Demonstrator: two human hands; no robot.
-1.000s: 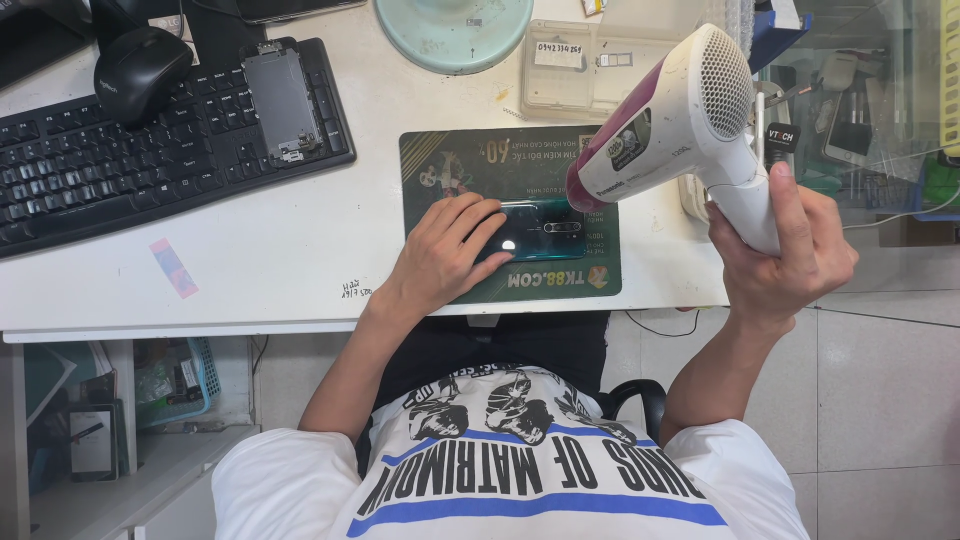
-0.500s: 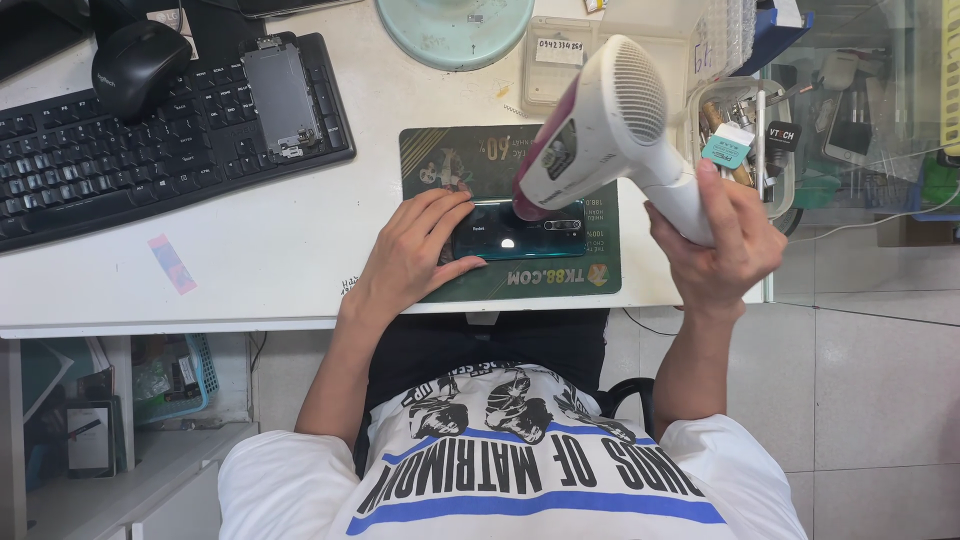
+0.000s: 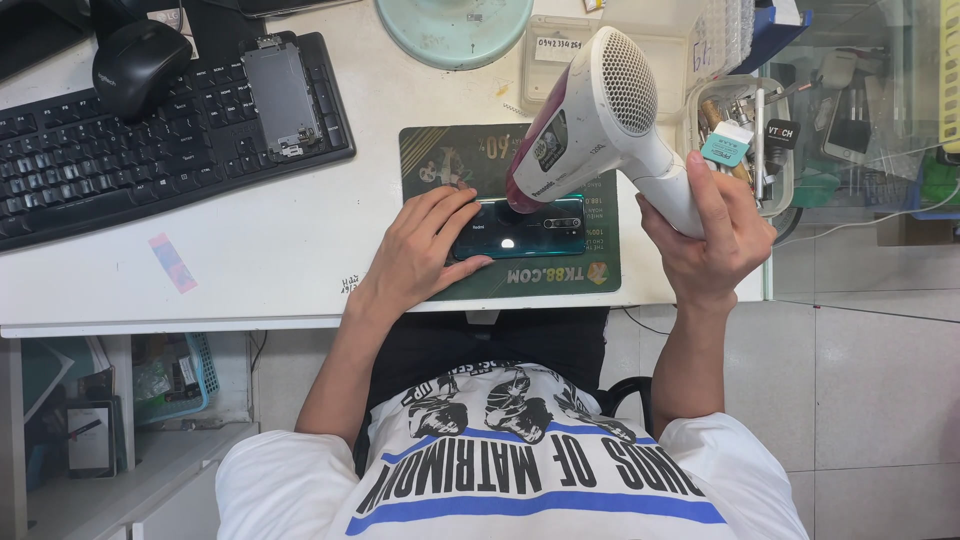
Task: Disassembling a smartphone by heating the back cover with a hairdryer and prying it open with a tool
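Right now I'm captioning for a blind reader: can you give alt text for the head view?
A seated person's right hand aims a white hair dryer down at a dark green phone, which the left hand steadies on a green mat. A black keyboard lies to the left.

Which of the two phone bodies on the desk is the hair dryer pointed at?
The dark green phone on the mat, under the left hand; the grey one lies on the keyboard.

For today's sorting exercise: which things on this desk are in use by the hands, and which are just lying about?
In use:
left hand
dark green phone
right hand
hair dryer
green mat

Lying about:
keyboard
mouse
phone frame
tool tray
round pale-green base
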